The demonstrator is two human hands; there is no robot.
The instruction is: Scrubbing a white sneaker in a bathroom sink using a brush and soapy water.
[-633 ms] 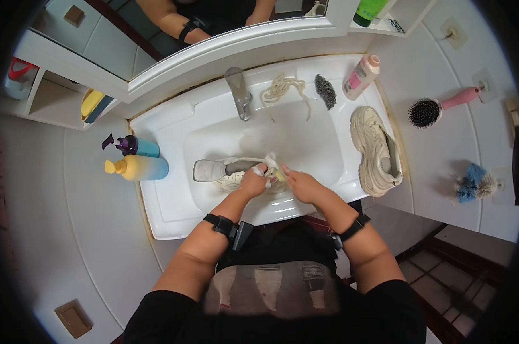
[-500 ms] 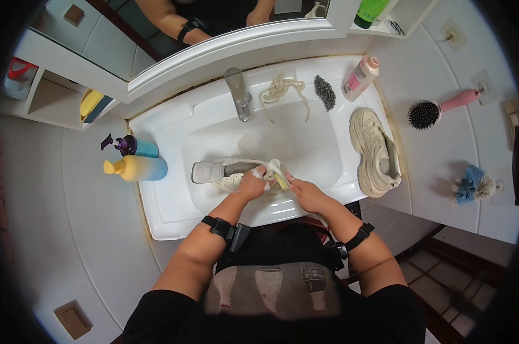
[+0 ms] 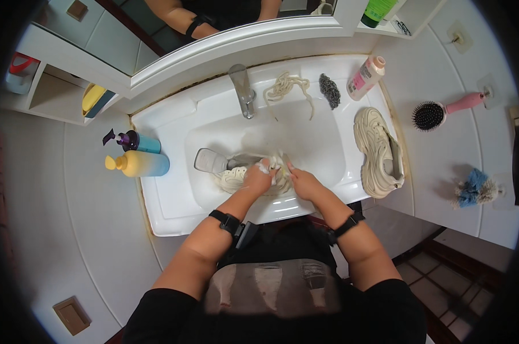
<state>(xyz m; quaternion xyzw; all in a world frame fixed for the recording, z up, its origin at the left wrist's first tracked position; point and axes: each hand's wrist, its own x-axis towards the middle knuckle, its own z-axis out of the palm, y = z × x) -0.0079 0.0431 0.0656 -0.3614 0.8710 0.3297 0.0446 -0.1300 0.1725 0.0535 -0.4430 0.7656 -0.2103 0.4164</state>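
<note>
A cream sneaker (image 3: 230, 180) without laces lies on its side in the white sink (image 3: 322, 146), its pale grey tongue (image 3: 210, 161) sticking out to the left. My left hand (image 3: 260, 176), with white foam on its fingers, is closed on the shoe's heel half. Close beside it, my right hand (image 3: 305, 182) is closed round what looks like a small brush (image 3: 287, 159) with a pale handle, pressed against the heel end. Its bristles are mostly hidden between my hands. Foam and a yellowish tint show where they meet.
A second cream sneaker (image 3: 378, 153) stands on the sink's right ledge, near a pink-labelled bottle (image 3: 366, 78). Loose laces (image 3: 286, 86) and a steel scouring pad (image 3: 330, 92) lie behind the basin, right of the faucet (image 3: 241, 90). Two pump bottles (image 3: 139, 164) stand at left.
My right hand has turned the brush, whose yellowish end showed low between my hands before. The pale handle now points up and away. My left hand has shifted slightly on the shoe.
</note>
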